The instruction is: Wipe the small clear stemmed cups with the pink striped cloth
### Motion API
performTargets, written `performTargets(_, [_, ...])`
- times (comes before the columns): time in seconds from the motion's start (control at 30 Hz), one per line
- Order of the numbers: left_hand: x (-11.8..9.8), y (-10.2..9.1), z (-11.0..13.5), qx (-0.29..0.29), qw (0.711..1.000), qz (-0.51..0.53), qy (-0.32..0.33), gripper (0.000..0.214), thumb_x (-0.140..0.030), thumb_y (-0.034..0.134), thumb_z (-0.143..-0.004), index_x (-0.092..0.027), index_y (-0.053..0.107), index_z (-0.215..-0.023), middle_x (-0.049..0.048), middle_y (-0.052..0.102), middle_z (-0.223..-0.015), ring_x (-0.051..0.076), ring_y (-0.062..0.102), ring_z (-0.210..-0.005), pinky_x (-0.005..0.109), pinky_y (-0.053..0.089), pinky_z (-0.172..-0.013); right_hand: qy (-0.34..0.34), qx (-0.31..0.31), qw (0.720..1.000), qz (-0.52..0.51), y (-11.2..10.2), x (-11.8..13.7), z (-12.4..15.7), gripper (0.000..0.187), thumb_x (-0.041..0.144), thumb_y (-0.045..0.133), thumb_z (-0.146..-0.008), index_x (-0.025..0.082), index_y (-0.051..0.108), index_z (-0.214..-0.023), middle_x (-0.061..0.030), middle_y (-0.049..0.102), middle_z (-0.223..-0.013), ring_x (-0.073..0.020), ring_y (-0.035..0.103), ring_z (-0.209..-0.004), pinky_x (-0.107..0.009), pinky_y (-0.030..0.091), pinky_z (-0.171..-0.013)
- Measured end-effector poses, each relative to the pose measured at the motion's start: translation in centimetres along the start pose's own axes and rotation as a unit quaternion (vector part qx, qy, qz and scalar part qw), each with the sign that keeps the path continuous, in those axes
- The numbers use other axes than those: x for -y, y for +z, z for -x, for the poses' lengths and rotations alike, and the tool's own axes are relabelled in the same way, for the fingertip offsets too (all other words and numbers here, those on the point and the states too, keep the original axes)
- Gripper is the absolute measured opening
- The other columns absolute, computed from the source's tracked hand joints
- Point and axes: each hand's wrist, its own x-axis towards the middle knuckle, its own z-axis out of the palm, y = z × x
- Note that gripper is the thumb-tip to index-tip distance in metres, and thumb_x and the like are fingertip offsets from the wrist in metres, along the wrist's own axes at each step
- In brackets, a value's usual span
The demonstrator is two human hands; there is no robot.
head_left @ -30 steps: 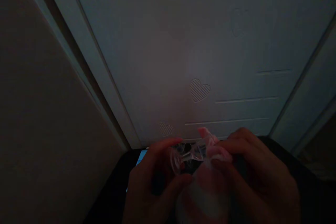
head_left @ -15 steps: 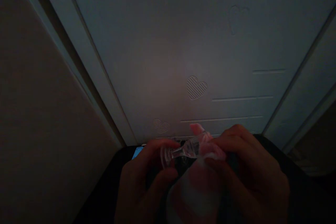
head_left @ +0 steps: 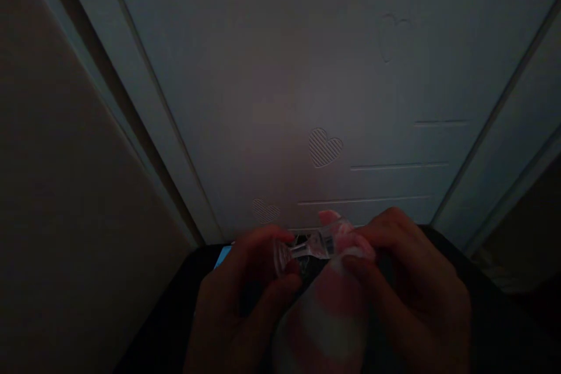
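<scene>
In dim light, my left hand [head_left: 236, 298] pinches the round, flared end of a clear plastic goblet-shaped piece [head_left: 314, 245] between thumb and fingers. The piece lies nearly sideways, its wider end against pink cloth. My right hand [head_left: 414, 280] is closed on the gathered top of a pink-and-white striped soft thing [head_left: 328, 315], whose pink tip sticks up past the clear piece. Its lower part hangs between my hands and runs out at the bottom of the view. Whether the plastic goes inside the cloth I cannot tell.
A pale panel [head_left: 263, 99] with engraved hearts and lines stands close in front. A wall [head_left: 65, 187] rises on the left. Behind my left hand a bright blue, screen-like thing [head_left: 222, 255] shows on a dark surface [head_left: 179, 286].
The clear piece has turned slightly in my left fingers, its round end shifting a little to the right. My right hand keeps its grip on the cloth. The view has shifted slightly.
</scene>
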Motion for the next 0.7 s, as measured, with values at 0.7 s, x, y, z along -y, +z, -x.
performTargets(0.7, [-0.7, -0.1, 0.1, -0.001, 1.0, 0.002, 0.015, 0.021, -0.025, 0.068, -0.081, -0.039, 0.071, -0.095, -0.0135, 0.075, -0.077, 0.007, 0.068, -0.066, 0.012, 0.049, -0.061, -0.013, 0.018, 1.0, -0.011, -0.2, -0.1, -0.1, 0.013, 0.01, 0.064, -0.085, 0.023, 0.063, -0.084, 0.0045, 0.055, -0.074, -0.0076, 0.056, -0.065, -0.019, 0.043, -0.056])
